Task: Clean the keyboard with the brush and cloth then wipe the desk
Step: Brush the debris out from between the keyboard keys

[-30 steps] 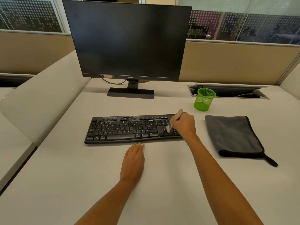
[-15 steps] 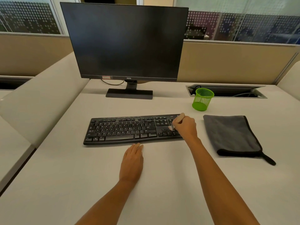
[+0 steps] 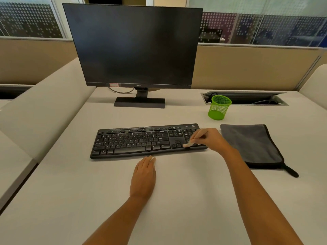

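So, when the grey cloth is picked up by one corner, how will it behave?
The grey cloth lies folded flat with soft, rounded edges, so it will probably hang limp and unfold. It looks thick and fuzzy, so it is likely easy to grip, not slippery. Its black tab may dangle.

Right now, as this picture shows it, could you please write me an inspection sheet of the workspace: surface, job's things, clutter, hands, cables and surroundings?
Surface: pale desk; any dust is too fine to tell.
Job's things: black keyboard in the middle; brush with its bristles on the keys at the right end; grey cloth folded flat to the keyboard's right, untouched.
Clutter: green mesh cup upright behind the cloth, no contents seen.
Hands: left hand flat on the desk at the keyboard's front edge; right hand grips the brush.
Cables: one cable loops behind the monitor stand; more lie in the open desk hatch.
Surroundings: dark monitor, beige partition, dotted glass above.
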A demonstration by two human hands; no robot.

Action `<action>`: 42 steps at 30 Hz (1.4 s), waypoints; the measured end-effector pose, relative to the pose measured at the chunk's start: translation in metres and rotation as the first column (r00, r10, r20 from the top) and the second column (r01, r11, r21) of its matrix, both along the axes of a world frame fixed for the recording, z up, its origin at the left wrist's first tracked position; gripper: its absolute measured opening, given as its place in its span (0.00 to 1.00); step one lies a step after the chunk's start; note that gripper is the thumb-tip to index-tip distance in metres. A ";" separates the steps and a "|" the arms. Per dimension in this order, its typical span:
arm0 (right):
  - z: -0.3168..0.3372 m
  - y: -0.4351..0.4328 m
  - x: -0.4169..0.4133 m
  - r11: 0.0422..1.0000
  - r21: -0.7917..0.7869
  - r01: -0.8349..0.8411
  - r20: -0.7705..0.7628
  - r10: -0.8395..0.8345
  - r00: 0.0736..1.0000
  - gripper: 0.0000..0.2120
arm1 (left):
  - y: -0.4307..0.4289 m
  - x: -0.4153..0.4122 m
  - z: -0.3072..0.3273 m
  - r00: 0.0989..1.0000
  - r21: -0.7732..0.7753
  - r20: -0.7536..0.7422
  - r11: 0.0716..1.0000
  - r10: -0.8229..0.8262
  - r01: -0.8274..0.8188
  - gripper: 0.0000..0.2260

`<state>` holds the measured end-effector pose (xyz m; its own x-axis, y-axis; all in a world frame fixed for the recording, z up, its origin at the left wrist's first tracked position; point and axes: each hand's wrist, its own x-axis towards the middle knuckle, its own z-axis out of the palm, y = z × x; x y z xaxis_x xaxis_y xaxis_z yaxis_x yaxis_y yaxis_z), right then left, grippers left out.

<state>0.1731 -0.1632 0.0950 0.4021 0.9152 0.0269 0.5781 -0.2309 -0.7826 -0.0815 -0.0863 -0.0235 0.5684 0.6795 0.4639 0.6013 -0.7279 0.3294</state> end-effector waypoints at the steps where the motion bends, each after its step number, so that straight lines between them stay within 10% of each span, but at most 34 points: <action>1: -0.001 -0.003 0.010 1.000 -0.026 0.017 0.009 -0.017 1.000 0.02 | 0.000 0.000 0.000 1.000 0.001 0.000 1.000 -0.002 0.002 0.16; 7: 0.013 -0.011 0.040 0.978 -0.190 0.084 0.264 -0.032 0.964 0.13 | 0.000 0.000 -0.001 1.000 0.016 0.005 1.000 -0.006 0.006 0.14; 16: 0.013 0.009 0.004 0.990 -0.090 -0.113 0.134 0.125 0.983 0.02 | 0.000 0.000 0.000 1.000 0.023 0.011 1.000 -0.008 0.008 0.15; 24: 0.009 -0.018 0.058 0.936 -0.253 0.244 0.183 -0.202 0.962 0.01 | -0.002 0.000 0.003 1.000 0.022 -0.015 1.000 0.004 -0.004 0.16; 30: 0.016 0.009 0.051 0.768 0.082 0.635 -0.069 -0.632 0.772 0.16 | -0.002 0.000 0.002 1.000 0.017 -0.015 1.000 0.009 -0.008 0.14; 42: 0.005 0.036 0.033 0.820 0.025 0.571 -0.009 -0.571 0.821 0.10 | -0.002 0.000 0.004 1.000 -0.001 -0.028 1.000 0.011 -0.011 0.17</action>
